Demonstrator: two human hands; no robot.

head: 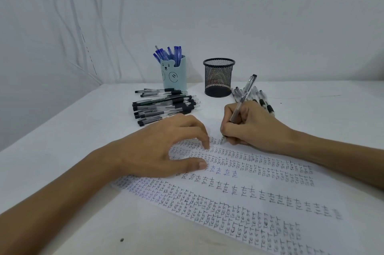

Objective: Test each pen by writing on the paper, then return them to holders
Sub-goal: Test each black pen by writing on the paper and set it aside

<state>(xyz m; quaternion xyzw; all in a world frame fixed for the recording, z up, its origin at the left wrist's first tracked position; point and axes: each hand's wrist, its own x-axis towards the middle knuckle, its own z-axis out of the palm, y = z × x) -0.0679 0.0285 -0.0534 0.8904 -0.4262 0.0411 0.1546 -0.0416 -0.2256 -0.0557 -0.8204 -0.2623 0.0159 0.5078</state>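
My right hand point(251, 128) grips a clear black-capped pen point(244, 97), its tip touching the paper point(259, 196) near the sheet's far edge. The sheet lies diagonally and is covered with rows of the word TEST. My left hand point(162, 151) presses on the paper's far left part with spread fingertips and thumb. Behind stand a light-blue bear holder point(173, 76) with several blue pens point(169, 54) and a black mesh holder point(218, 77), whose contents I cannot make out. A pile of black pens point(164, 105) lies left of centre; more black pens point(260, 97) lie behind my right hand.
The white table point(62, 171) meets a white wall at the back, with its left edge running diagonally. White cables point(97, 26) hang down the wall at the left. A small dark speck point(122, 240) sits on the table near the front.
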